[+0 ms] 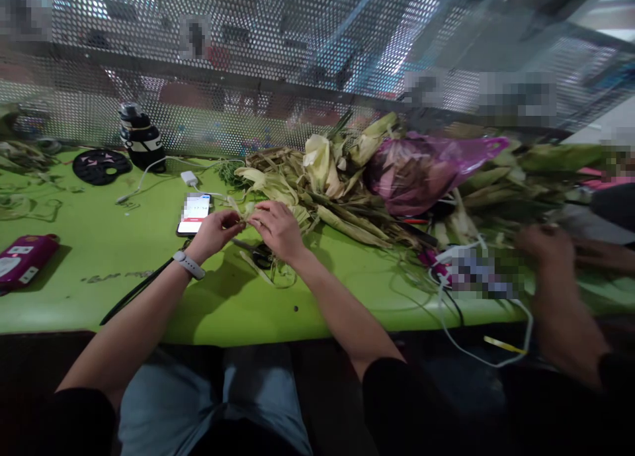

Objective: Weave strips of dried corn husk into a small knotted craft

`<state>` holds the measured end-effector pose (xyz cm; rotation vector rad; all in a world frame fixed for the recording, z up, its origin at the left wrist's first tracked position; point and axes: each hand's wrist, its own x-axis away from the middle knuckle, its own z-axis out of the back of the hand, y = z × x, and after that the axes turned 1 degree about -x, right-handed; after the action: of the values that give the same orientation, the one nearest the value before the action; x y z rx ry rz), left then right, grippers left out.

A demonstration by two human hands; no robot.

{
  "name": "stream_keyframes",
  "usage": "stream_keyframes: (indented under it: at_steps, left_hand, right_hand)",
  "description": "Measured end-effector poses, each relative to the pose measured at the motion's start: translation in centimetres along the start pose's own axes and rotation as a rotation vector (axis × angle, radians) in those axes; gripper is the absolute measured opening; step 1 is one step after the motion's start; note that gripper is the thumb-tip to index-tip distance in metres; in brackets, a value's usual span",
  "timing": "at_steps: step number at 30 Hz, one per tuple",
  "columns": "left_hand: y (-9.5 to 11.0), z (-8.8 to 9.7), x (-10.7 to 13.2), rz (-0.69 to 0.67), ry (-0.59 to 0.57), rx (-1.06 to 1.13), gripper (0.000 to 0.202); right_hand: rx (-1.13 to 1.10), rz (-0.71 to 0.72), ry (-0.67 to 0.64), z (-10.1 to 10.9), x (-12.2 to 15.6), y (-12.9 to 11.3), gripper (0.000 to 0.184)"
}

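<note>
My left hand [214, 232], with a white watch on its wrist, and my right hand [278, 227] meet above the green table [99, 271]. Both pinch a pale strip of dried leaf [245, 219] between their fingertips. The strip runs back into a heap of dried husks and leaves [317, 184] just behind my hands. Under my right hand lie dark scissors [258, 252] and loose leaf strips [278, 274].
A lit phone [193, 214] on a white charger cable lies left of my hands. A dark flask [140, 137], a black disc [100, 166] and a pink case [22, 259] are further left. A pink plastic bag [421, 171] tops the heap. Another person's hand [546, 247] works at the right.
</note>
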<state>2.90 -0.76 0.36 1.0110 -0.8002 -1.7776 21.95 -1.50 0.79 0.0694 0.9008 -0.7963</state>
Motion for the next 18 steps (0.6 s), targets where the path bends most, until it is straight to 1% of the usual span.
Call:
stream_keyframes:
  at_steps: [2, 5, 11, 14, 16, 18]
  left_hand:
    - [0.1, -0.1, 0.1, -0.04, -0.069, -0.02, 0.02]
    - [0.2, -0.1, 0.2, -0.043, -0.13, -0.012, 0.021]
    - [0.8, 0.0, 0.4, 0.013, -0.191, 0.104, 0.029]
    - [0.8, -0.1, 0.3, 0.04, -0.174, 0.254, 0.028]
    - [0.8, -0.2, 0.3, 0.091, -0.165, 0.389, 0.028]
    - [1.0, -0.2, 0.4, 0.149, -0.166, 0.474, 0.029]
  right_hand:
    - [-0.011, 0.041, -0.006, 0.2, -0.3, 0.4, 0.019]
    - [-0.047, 0.081, -0.058, 0.2, -0.4, 0.9, 0.019]
    - [-0.087, -0.012, -0.077, -0.5, -0.2, 1.0, 0.027]
    - [-0.126, -0.058, -0.036, -0.8, 0.0, 0.9, 0.029]
    - [-0.143, -0.091, -0.001, -0.9, 0.1, 0.8, 0.028]
    - [-0.157, -0.118, 0.011, -0.9, 0.1, 0.7, 0.025]
